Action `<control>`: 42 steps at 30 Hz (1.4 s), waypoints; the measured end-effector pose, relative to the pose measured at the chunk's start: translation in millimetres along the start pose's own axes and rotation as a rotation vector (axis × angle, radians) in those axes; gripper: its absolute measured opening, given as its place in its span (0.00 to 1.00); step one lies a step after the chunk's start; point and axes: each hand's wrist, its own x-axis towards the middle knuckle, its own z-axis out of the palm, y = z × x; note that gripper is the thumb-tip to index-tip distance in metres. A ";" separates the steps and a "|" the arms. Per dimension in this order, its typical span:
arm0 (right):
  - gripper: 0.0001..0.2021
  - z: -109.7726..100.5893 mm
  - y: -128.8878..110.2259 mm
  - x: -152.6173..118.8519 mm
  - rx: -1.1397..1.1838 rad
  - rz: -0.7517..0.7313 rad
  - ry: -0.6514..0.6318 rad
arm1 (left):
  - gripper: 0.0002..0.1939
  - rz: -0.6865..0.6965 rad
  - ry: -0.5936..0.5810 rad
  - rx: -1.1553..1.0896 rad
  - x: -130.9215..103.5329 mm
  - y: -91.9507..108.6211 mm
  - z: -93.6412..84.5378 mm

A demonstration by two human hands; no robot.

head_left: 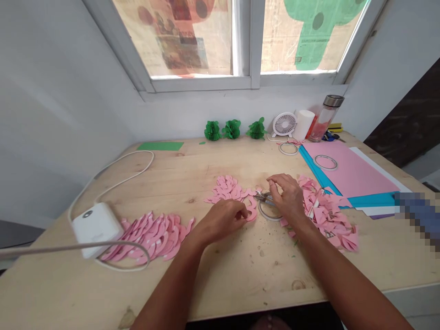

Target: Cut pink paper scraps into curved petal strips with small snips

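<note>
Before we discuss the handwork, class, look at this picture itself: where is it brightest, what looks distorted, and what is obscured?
Head view: brightest along the backlit window, where narrow strips wash out to white; head view: the window's sides splay outward toward the top; head view: blocky pixels hide detail near the right edge.

Bright light from window (pixel 255 43), soft shadows, stretched edges

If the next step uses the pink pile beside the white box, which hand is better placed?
The left hand, likely: it lies nearer that pink pile; the right hand is across, beside the scraps.
</note>
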 end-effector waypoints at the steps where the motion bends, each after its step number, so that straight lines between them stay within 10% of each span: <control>1: 0.09 0.0 -0.2 -0.2 0.015 0.008 0.000 | 0.08 -0.005 -0.030 -0.054 -2.1 -1.5 -3.6; 11: 0.11 -4.5 -14.9 -0.7 0.332 0.252 -0.109 | 0.06 0.054 0.174 -0.307 -11.6 -9.8 -22.9; 18: 0.20 -0.3 -18.0 -1.7 0.545 0.472 -0.329 | 0.04 0.186 0.476 0.041 -1.9 -0.6 -3.1; 25: 0.16 5.4 -17.6 -3.9 0.668 0.567 -0.323 | 0.06 0.321 0.480 0.219 3.5 5.4 13.3; 36: 0.14 3.4 -28.0 -6.7 0.739 0.499 -0.419 | 0.14 -0.189 0.477 -1.077 13.3 4.6 18.3; 42: 0.13 4.8 -31.6 -12.0 0.659 0.322 -0.523 | 0.09 -0.259 0.481 -1.384 13.5 3.6 22.7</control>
